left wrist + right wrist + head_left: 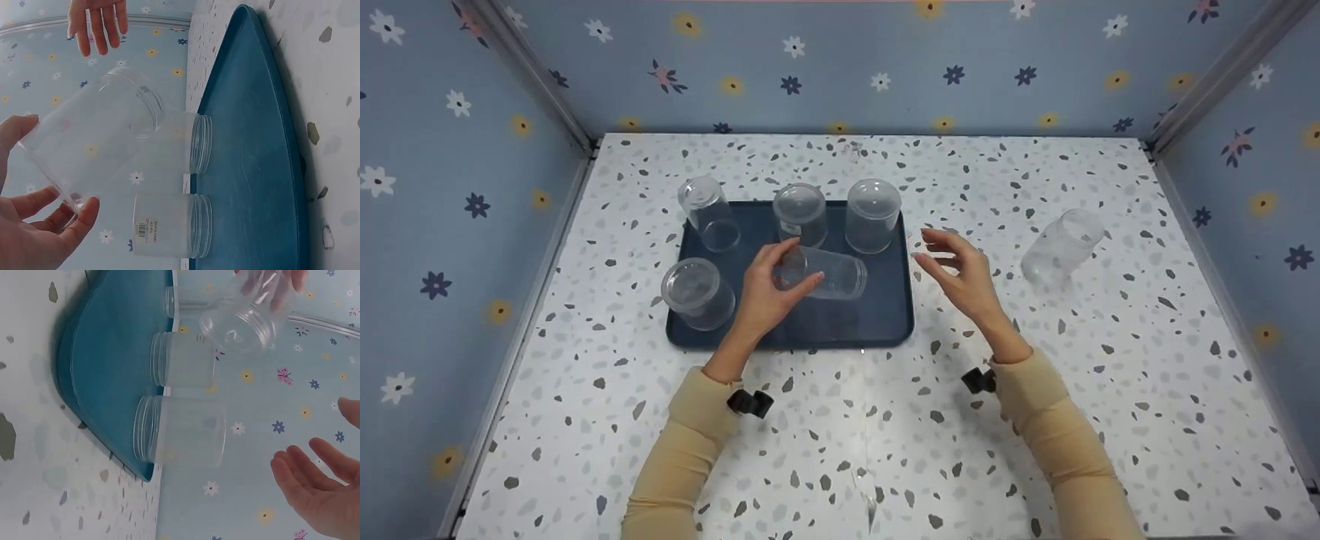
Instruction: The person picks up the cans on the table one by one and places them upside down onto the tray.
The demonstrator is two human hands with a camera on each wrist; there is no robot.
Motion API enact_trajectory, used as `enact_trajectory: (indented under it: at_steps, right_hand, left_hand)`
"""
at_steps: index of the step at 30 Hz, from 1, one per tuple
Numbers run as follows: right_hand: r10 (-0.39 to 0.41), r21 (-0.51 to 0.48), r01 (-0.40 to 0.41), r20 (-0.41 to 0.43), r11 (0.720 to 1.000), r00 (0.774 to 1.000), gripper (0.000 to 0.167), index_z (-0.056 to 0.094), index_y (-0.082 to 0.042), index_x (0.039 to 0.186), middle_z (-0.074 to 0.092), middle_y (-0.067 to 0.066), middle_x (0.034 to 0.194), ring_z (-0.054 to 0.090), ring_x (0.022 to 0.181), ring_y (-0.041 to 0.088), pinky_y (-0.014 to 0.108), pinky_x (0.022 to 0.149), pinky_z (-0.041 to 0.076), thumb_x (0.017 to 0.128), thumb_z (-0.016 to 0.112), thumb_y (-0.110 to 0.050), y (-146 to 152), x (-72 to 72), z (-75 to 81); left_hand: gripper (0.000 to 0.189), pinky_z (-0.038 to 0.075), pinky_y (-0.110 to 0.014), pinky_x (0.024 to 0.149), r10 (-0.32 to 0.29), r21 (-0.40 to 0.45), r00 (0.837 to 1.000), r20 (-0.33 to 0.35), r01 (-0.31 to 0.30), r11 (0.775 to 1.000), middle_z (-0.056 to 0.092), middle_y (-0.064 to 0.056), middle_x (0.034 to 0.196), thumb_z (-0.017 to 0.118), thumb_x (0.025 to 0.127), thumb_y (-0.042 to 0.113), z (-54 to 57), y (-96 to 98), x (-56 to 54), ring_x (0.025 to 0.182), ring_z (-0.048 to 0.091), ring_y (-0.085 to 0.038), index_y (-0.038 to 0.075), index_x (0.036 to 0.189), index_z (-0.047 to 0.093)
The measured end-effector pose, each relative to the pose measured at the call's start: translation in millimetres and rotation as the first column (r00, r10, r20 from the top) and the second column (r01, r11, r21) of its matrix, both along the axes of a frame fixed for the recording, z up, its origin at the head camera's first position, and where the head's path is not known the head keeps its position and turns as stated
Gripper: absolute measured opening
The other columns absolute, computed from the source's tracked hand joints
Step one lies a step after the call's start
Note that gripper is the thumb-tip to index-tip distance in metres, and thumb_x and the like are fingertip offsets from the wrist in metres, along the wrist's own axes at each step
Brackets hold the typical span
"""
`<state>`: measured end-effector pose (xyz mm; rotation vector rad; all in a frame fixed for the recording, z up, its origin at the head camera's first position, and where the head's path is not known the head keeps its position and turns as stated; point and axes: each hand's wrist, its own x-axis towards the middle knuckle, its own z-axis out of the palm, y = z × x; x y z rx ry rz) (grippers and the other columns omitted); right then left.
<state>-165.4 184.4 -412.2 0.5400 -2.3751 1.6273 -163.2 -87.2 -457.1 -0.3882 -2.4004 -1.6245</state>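
Note:
My left hand (769,289) grips a clear plastic jar (93,132) by its base end, fingers and thumb around it. The jar is tilted, its threaded mouth pointing toward the right hand, above the dark blue tray (847,334). My right hand (964,277) is apart from the jar, past the tray's right edge, fingers loosely bent with nothing in them. Along the tray's back stand a labelled jar (160,225), a wider jar (191,430) to its right and a tall jar (712,217) at the left corner; the labelled and wider ones are mouth down.
Another clear jar (697,296) stands at the tray's front left. Farther right, a clear jar (1061,247) sits on the speckled table (1110,390). Flowered blue panels (840,67) enclose the back and sides.

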Motion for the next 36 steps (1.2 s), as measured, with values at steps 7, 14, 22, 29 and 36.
enact_trajectory:
  at_steps: [7,14,22,29,36]
  right_hand:
    - [-0.095,0.135,0.106,-0.088,0.985,0.992,0.036,0.056,0.005,0.113,0.057,0.018,0.110,0.055,0.096,0.029,0.043,0.077,0.046,0.081,0.064,-0.009,26.9,-15.6,-5.8]
    - [-0.157,0.235,0.194,-0.168,0.952,0.973,0.038,0.057,0.000,0.115,0.057,0.014,0.110,0.054,0.096,0.024,0.041,0.077,0.046,0.082,0.065,-0.019,54.2,-28.4,1.4]
    - [-0.204,0.370,0.239,-0.133,0.898,0.970,0.043,0.053,0.004,0.118,0.054,0.020,0.112,0.051,0.098,0.033,0.043,0.080,0.043,0.083,0.064,-0.019,79.6,-41.0,16.0]
    - [-0.256,0.497,0.265,-0.088,0.826,0.963,0.046,0.049,0.004,0.121,0.050,0.024,0.114,0.047,0.101,0.039,0.047,0.084,0.038,0.084,0.062,-0.020,101.2,-52.6,26.3]
    - [-0.341,0.601,0.264,0.015,0.754,0.940,0.056,0.042,0.006,0.127,0.042,0.029,0.120,0.039,0.110,0.043,0.050,0.092,0.031,0.084,0.062,-0.023,123.2,-62.8,28.7]
  left_hand:
    - [0.060,0.039,-0.037,0.082,0.044,-0.150,0.998,0.033,-0.039,0.988,0.050,-0.013,0.110,0.073,0.073,0.029,2.3,-9.6,-2.6,0.097,0.049,-0.023,0.002,0.122,0.052]
    - [0.064,0.038,-0.039,0.084,0.035,-0.272,0.998,0.058,-0.018,0.962,0.047,-0.017,0.111,0.074,0.072,0.029,4.8,-16.2,-4.8,0.097,0.047,-0.027,-0.003,0.122,0.050]
    - [0.065,0.038,-0.042,0.084,0.035,-0.400,0.995,0.097,0.007,0.916,0.045,-0.018,0.112,0.072,0.073,0.030,7.9,-19.0,-6.6,0.103,0.043,-0.031,-0.001,0.125,0.049]
    - [0.066,0.039,-0.043,0.081,0.032,-0.483,0.990,0.138,0.038,0.875,0.043,-0.018,0.113,0.073,0.073,0.026,11.7,-17.6,-10.0,0.103,0.041,-0.032,-0.001,0.127,0.046]
    - [0.067,0.041,-0.042,0.079,0.037,-0.540,0.985,0.166,0.059,0.839,0.042,-0.018,0.115,0.074,0.071,0.023,11.3,-16.8,-14.2,0.102,0.040,-0.031,0.000,0.127,0.046]
